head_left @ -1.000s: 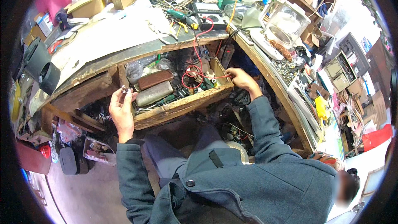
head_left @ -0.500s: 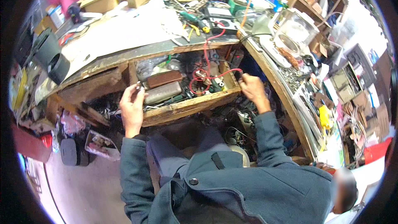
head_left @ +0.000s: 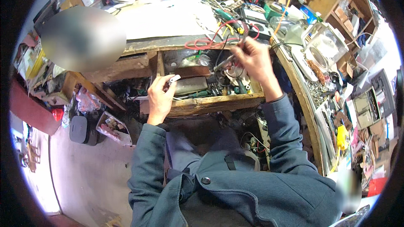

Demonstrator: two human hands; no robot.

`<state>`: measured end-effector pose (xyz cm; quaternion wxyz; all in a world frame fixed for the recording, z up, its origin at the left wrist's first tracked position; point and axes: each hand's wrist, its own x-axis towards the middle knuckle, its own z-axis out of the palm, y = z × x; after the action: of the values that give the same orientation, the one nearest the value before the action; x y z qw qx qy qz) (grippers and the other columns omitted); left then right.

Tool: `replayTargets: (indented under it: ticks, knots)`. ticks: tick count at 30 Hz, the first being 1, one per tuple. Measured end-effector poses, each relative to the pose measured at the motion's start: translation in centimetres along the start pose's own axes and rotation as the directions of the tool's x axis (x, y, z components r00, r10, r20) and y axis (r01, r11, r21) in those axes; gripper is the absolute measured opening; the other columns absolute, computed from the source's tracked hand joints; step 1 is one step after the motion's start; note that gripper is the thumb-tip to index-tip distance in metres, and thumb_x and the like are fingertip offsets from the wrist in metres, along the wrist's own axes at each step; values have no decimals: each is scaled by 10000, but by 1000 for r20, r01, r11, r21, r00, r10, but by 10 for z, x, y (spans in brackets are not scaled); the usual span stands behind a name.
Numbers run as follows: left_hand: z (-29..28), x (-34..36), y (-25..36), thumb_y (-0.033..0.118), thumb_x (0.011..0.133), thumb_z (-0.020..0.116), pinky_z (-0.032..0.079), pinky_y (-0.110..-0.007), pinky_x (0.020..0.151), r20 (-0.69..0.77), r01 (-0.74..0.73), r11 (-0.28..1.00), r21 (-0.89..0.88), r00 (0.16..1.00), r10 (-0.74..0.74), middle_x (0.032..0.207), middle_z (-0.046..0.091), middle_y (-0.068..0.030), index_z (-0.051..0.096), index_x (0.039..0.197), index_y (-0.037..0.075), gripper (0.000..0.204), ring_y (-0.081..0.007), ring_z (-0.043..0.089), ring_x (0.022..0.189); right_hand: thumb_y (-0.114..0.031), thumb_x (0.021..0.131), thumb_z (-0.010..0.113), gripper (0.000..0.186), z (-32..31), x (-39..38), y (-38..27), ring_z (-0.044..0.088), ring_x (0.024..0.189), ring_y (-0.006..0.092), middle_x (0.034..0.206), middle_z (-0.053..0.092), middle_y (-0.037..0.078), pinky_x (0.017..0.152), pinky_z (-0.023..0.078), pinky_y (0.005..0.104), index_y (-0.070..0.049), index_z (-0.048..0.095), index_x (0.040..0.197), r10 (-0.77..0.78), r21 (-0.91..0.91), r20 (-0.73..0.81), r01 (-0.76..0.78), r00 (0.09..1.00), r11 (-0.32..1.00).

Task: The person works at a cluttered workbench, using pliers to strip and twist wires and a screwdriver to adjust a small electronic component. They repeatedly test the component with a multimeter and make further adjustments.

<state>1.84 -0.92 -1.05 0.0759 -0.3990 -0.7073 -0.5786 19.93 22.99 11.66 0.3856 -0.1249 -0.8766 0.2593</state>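
My left hand is closed in a pinch on a small white piece, its kind too small to tell, above the left part of an open wooden drawer. Higher up, over the drawer's back right, my right hand closes on thin red test leads; its fingertips are partly blurred. A loop of the red leads lies along the bench edge, and a black wire hangs beneath the hand. In the drawer sit a brown case, a grey case and a green-handled screwdriver.
White paper covers the bench's left part. Behind my right hand stand a meter-like box and yellow-handled pliers. A wooden side bench with clutter runs along my right. An open box stands on the floor at left.
My right hand has lifted from the drawer's right corner to above its back, drawing the red leads up out of the drawer. The view has shifted; my left hand still pinches a small piece.
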Motion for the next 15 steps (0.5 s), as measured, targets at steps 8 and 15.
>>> replayTargets:
  ticks: [8, 15]
  knots:
    - [4, 0, -8, 75, 876, 778, 498, -276, 651, 2, 91, 987, -136, 996, -92, 892, 705, -67, 724, 1021, 14, 166, -110, 617, 720, -246, 878, 781, 265, 95, -39, 58, 676, 732, 395, 790, 680, 230, 686, 536, 433, -9, 690, 954, 71, 24, 363, -86, 929, 996]
    - [-7, 3, 6, 73, 910, 769, 525, -247, 762, 122, 206, 965, -160, 975, -188, 948, 732, -23, 735, 1066, 12, 171, -85, 653, 848, -255, 921, 774, 222, 82, -27, 56, 723, 731, 282, 802, 734, 142, 665, 557, 387, -38, 735, 951, -97, -157, 476, 193, 874, 968]
